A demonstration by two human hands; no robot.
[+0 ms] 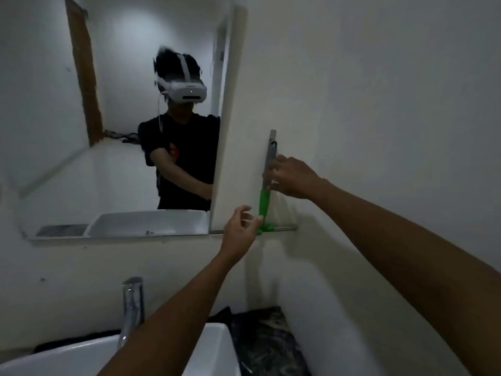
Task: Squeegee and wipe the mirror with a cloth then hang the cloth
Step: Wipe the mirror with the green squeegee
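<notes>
1. Both bare forearms reach up from the bottom edge, over the white sink [81,356] and its chrome tap [132,308], toward the wall to the right of the mirror [122,131].

2. Against that wall hangs the squeegee [267,183], upright, grey handle above and green neck below, with its blade running level along the line of the mirror's lower edge.

3. Right hand [294,177]: its fingers are curled at the grey handle, touching it, though blur keeps me from saying whether the grip has fully closed (it looks like a light pinch rather than a fist).

4. Left hand [240,232]: loosely open, fingers half curled, holding nothing, just beside the green neck near the blade.

5. Judging by this, the step in hand is getting the squeegee off the wall, so the mirror work has probably not begun.

6. To do it well: close the right hand firmly round the grey handle, steady the green neck with the left, and lift it clear of whatever holds it rather than tugging outward.

7. No cloth can be picked out with certainty; something dark lies on the counter [265,343] by the sink, too dim to name.
</notes>
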